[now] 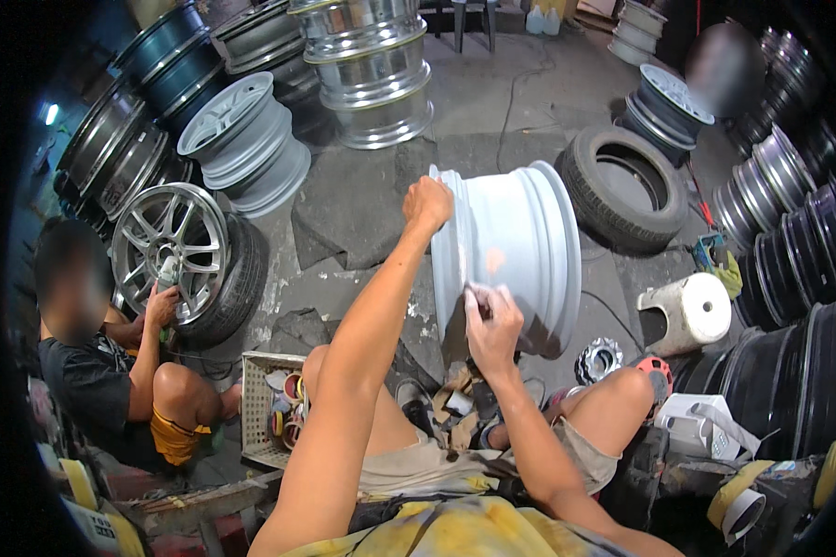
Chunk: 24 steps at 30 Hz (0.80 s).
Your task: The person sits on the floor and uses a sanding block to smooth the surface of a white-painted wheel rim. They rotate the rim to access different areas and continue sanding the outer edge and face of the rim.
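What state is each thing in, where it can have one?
Left hand: closed on the edge of the grey wheel.
Right hand: fingers bent at the wheel; grip unclear.
Grey wheel: set on edge, pinkish patch showing.
Loose tyre: lying on its side.
Crate: open-topped, holding tape rolls.
Spoked wheel: resting against a black tyre.
Chrome wheels: stacked.

Leftward from my left hand (427, 201) I have room over the dark mat (348, 200), up to the stacked grey rims (251, 153). Rightward, the tire (596, 206) crowds the wheel (520, 232) and a white stool (701, 311) stands nearby, while the basket (254, 408) is a low obstacle on my left.
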Each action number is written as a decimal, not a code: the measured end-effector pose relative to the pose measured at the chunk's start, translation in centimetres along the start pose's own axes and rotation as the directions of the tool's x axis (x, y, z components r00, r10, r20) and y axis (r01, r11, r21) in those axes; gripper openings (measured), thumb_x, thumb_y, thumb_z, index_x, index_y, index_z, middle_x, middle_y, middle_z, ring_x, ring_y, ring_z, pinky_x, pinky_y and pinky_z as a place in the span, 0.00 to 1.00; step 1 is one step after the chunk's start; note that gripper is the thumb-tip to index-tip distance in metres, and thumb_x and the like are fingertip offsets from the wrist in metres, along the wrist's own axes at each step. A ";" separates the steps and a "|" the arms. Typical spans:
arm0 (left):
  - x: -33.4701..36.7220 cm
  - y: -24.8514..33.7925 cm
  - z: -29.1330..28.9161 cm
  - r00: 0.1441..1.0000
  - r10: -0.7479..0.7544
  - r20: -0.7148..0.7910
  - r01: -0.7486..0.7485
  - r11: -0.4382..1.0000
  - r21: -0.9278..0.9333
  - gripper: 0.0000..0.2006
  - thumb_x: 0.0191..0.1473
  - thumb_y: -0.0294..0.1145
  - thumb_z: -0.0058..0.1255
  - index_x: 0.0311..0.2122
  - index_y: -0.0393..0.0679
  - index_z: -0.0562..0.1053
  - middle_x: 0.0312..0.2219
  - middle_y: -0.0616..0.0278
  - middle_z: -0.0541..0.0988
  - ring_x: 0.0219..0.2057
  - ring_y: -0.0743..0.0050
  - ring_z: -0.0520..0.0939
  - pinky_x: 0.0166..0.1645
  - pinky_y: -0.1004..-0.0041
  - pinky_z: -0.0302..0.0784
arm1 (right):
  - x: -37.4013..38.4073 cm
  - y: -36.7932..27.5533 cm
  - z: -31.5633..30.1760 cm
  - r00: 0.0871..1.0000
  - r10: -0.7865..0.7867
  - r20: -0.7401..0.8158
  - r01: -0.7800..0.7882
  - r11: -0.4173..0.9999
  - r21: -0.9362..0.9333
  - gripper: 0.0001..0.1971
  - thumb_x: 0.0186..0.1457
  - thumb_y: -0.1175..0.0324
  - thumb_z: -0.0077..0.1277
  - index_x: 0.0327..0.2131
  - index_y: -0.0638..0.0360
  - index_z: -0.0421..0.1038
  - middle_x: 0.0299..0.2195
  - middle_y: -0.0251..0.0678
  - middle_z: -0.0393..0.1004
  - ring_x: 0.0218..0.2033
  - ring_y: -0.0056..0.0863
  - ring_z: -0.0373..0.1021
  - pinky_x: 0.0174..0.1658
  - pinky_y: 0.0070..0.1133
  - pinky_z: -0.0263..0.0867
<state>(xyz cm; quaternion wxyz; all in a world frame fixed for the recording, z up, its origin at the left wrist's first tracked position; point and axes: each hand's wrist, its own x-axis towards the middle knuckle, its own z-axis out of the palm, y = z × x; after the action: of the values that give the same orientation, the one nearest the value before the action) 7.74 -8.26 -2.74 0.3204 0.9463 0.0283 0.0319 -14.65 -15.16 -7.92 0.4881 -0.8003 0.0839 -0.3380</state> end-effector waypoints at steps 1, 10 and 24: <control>-0.6 0.2 0.3 1.000 0.006 0.014 -0.006 1.000 -0.007 0.22 0.64 0.43 0.43 0.39 0.32 0.80 0.41 0.35 0.81 0.46 0.35 0.82 0.51 0.49 0.77 | 1.0 0.0 0.1 0.999 -0.030 -0.014 0.030 0.999 -0.027 0.05 0.55 0.73 0.59 0.31 0.65 0.79 0.23 0.40 0.72 0.24 0.36 0.70 0.31 0.28 0.66; -0.4 -0.1 0.3 0.999 -0.004 0.045 0.004 1.000 -0.013 0.23 0.64 0.45 0.43 0.41 0.33 0.79 0.42 0.35 0.81 0.47 0.33 0.81 0.52 0.49 0.77 | 3.2 0.3 0.7 0.993 -0.119 0.026 0.120 0.993 -0.022 0.05 0.56 0.74 0.58 0.36 0.64 0.78 0.27 0.43 0.73 0.28 0.43 0.72 0.35 0.33 0.68; -0.6 -0.1 0.5 0.998 0.029 0.051 -0.031 0.999 0.034 0.22 0.63 0.43 0.42 0.41 0.33 0.80 0.44 0.37 0.81 0.49 0.37 0.81 0.54 0.51 0.76 | 1.6 0.1 -0.8 0.995 -0.097 0.020 0.096 0.995 0.026 0.06 0.55 0.74 0.58 0.37 0.61 0.78 0.27 0.43 0.73 0.28 0.44 0.72 0.33 0.35 0.67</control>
<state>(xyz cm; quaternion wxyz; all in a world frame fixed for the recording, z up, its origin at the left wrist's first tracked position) 7.17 -8.56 -3.19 0.3041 0.9525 0.0064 0.0126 -13.89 -16.52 -7.07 0.4821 -0.8008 0.0356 -0.3536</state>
